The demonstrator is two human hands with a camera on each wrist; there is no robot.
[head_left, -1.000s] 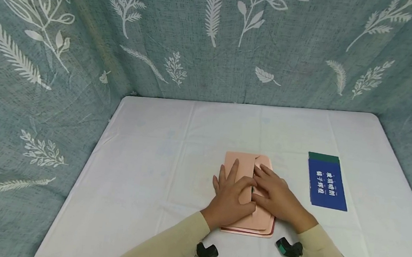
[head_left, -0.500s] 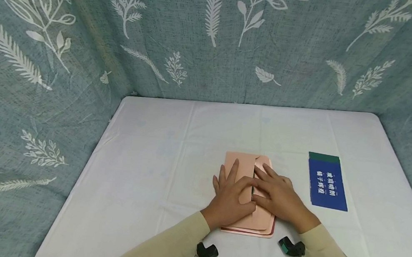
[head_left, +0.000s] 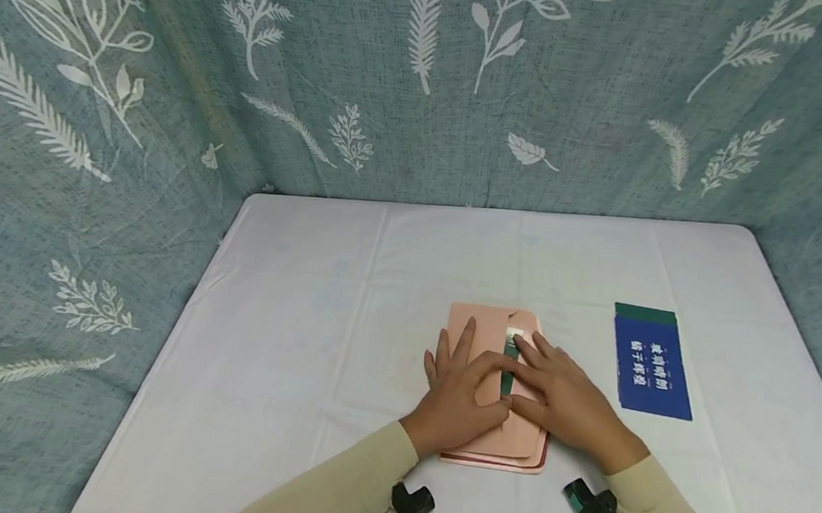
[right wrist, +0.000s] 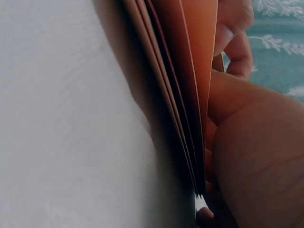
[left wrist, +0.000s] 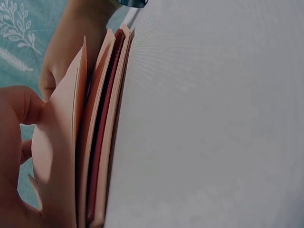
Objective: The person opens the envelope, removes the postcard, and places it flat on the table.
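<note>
A peach, flat, wallet-like holder lies on the table, made of several layers with a dark red one low down. Out of the gap at the edge of its top flap shows a narrow strip of a dark green card with a pale end. My left hand rests on the flap, fingers spread, index and thumb reaching its right edge. Coming in from the right, my right hand lays its fingertips over the card strip, with the thumb near its lower end. In the left wrist view the holder's layers fan apart slightly.
A blue printed card with white characters and a dark green strip above it lies at the right. Black wrist devices sit at both cuffs. The table has a white cloth, and a patterned green curtain hangs behind and beside it.
My right hand has drawn back slightly to the right, and the green card strip now shows from under the flap edge. The left hand stays put.
</note>
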